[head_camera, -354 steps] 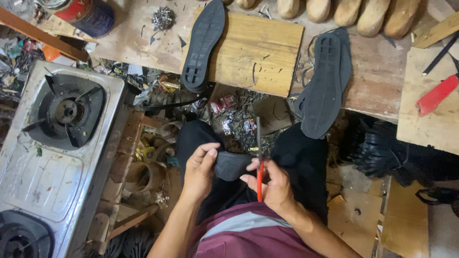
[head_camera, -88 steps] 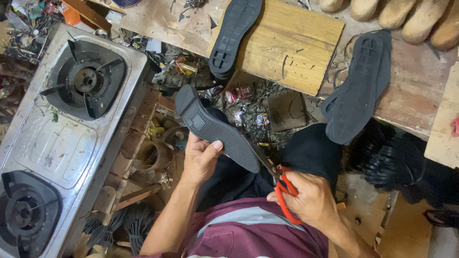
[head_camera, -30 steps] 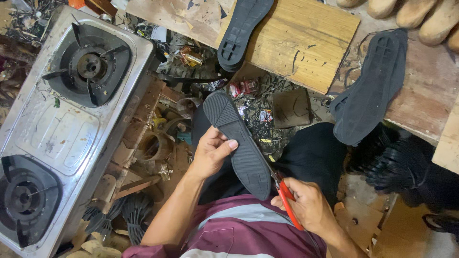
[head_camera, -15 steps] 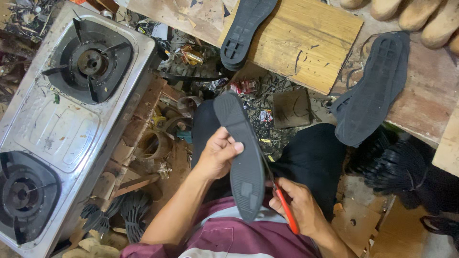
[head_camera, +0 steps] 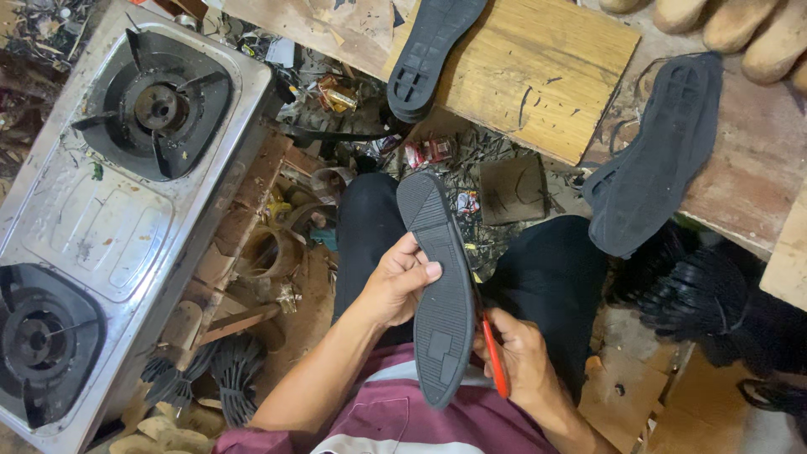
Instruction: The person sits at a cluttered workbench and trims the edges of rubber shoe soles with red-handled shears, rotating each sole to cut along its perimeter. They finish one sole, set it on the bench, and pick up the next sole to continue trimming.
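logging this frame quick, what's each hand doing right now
Left hand: closed on the black shoe sole, gripping its edge.
Right hand: closed on the red-handled scissors at the sole's right edge.

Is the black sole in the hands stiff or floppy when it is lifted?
Probably fairly stiff: the black sole stays straight though the left hand holds only its middle. Likely light, held by one hand's fingers. Its ribbed tread should resist slipping.
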The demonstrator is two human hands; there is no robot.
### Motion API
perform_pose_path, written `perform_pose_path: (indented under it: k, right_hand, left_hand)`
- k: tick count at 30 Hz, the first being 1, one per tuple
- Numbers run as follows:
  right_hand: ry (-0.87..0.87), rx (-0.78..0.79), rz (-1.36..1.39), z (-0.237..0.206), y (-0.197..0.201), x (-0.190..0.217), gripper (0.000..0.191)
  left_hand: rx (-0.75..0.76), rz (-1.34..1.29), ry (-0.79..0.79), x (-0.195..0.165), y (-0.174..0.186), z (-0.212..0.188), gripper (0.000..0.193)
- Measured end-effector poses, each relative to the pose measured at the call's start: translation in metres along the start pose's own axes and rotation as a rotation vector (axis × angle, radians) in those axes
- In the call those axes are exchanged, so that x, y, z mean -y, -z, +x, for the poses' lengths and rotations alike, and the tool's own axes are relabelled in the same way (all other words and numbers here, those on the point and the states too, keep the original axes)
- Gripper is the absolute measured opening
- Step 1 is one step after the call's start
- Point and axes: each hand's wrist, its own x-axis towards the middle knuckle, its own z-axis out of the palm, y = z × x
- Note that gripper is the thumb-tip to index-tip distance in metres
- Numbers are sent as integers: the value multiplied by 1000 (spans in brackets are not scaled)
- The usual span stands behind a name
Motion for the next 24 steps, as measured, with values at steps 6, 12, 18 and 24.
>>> perform_pose_path:
  k: [6,12,18,24]
  right_hand:
    - [152,67,213,-1,8,-6,47]
    - [282,137,373,-11,12,11,41]
    - [329,-139,-255,-2,12,29,21]
    - [415,-285,-366,8,14,49,35]
  left_hand:
    - [0,-59,-48,-2,-2,3,50]
    - [-82,184,-21,2,2,5,48]
    - [-65,100,-192,-24,1,15,34]
    - [-89,167,-305,-40,-7,13,33]
